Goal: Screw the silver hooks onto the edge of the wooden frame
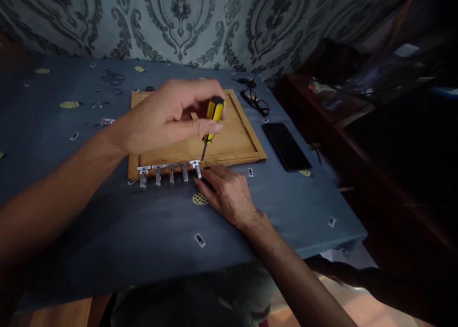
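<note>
My left hand (168,117) is closed around the yellow and black handle of a screwdriver (213,111). The screwdriver's thin shaft slants down to the front edge of a framed wooden panel (238,131), close to a metal hinge (196,166). The fingertips of my right hand (231,193) are closed against this hinge from the right. To its left, several similar metal hinges (171,173) form a row along the same edge, their arms sticking out toward me. My left hand hides part of the panel's middle.
Another metal hinge (106,121) and some small screws (97,105) lie left of the panel. On the right are a black phone (286,145), eyeglasses (255,102) and a dark key-like object (246,82). A patterned blue cloth (143,236) covers the table.
</note>
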Motion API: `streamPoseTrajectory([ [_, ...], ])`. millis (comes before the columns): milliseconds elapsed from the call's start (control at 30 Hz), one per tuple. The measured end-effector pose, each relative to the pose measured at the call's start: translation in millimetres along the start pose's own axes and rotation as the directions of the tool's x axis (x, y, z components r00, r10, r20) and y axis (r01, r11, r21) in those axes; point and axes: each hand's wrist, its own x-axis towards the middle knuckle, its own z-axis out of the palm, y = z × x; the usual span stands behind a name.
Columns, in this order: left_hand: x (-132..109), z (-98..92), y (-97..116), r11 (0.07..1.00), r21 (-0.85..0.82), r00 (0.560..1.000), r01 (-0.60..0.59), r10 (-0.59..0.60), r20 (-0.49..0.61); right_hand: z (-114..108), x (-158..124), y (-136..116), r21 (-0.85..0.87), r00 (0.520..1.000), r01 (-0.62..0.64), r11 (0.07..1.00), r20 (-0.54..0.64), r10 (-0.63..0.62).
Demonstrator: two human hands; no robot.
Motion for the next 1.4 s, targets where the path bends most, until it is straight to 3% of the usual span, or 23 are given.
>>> streamPoseTrajectory([
  [233,-6.9,0.2,12.0,0.988,0.123,0.986,0.094,-0.075,-0.149,-0.1,0.3,-0.5,0.010,1.000,0.005,1.000,0.003,-0.005],
  [400,-22.2,13.5,9.2,0.973,0.187,0.957,0.136,-0.080,-0.280,0.3,0.7,0.0,0.015,1.000,0.007,1.000,-0.012,-0.007],
  [567,-28.9,21.4,3.8,0.972,0.198,0.938,0.123,-0.049,-0.344,0.7,1.2,0.1,-0.006,1.000,0.003,1.000,-0.013,-0.003],
  [1033,-32.4,26.4,-10.7,0.970,0.241,0.953,0.038,0.037,-0.299,0.5,1.2,0.0,0.020,1.000,-0.001,1.000,-0.011,0.001],
  [1400,-32.8,27.7,-7.5,0.978,0.176,0.957,0.115,-0.062,-0.285,0.3,0.7,-0.4,0.005,1.000,0.010,1.000,-0.027,-0.009],
])
